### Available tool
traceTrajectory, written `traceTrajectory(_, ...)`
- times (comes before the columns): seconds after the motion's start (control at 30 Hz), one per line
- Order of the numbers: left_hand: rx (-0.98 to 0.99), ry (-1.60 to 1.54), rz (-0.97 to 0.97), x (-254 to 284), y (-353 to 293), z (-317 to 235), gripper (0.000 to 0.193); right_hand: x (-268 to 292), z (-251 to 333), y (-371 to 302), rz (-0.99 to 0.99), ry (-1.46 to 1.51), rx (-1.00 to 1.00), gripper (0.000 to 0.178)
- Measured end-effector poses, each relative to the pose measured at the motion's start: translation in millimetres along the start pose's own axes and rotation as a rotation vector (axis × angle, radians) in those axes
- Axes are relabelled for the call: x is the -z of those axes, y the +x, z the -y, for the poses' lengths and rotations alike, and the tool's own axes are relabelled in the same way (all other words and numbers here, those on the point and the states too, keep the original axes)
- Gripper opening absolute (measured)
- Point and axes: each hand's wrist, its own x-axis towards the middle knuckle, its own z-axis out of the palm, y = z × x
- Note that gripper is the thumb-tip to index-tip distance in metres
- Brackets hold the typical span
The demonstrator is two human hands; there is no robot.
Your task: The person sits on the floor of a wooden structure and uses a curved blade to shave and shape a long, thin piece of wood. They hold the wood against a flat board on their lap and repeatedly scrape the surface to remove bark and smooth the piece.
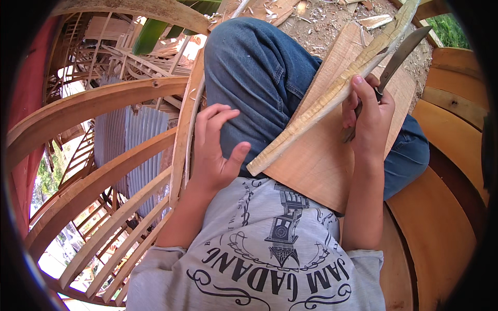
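My right hand [369, 106] is closed around the dark handle of a knife [402, 59], whose long blade points up and to the right. A finger of that hand rests against a long, pale, rough-hewn wooden strip [321, 106], which slants from my lap to the upper right. Whether the hand also grips the strip I cannot tell. Beneath it, a flat wooden board [306, 168] lies across my lap. My left hand [213, 142] holds nothing; its fingers are apart, over my jeans beside the strip's near end.
Curved wooden ribs [98, 101] and slats rise on the left, with corrugated metal sheets [145, 140] beyond. Orange-brown planks [430, 212] curve along the right. Wood shavings and scraps [311, 31] litter the ground ahead of my bent knee [244, 57].
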Motion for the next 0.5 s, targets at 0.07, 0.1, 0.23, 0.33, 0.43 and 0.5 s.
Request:
traceTrajectory(0.07,0.179,-0.037,-0.134,9.5,-41.9,28.8,0.048,9.3,-3.5,-2.0,-0.038,0.049,-0.015,0.023)
traceTrajectory(0.1,0.344,0.060,-0.049,11.1,-63.5,34.0,0.053,15.6,-8.0,-2.7,-0.040,0.088,-0.017,0.023)
traceTrajectory(0.23,0.655,-0.315,0.127,2.3,-158.6,62.6,0.044,32.6,-14.1,-4.2,-0.004,0.223,-0.007,0.022)
traceTrajectory(0.33,0.679,-0.261,0.213,19.8,-175.8,58.0,0.034,33.5,-16.8,-5.9,0.026,0.202,0.008,0.021)
traceTrajectory(0.43,0.652,-0.167,0.342,31.2,-178.2,55.2,0.029,36.7,-17.9,-6.3,0.062,0.240,0.014,0.020)
traceTrajectory(0.5,0.792,-0.124,0.464,36.6,-172.7,47.9,0.029,39.8,-18.2,-5.4,0.071,0.292,0.008,0.019)
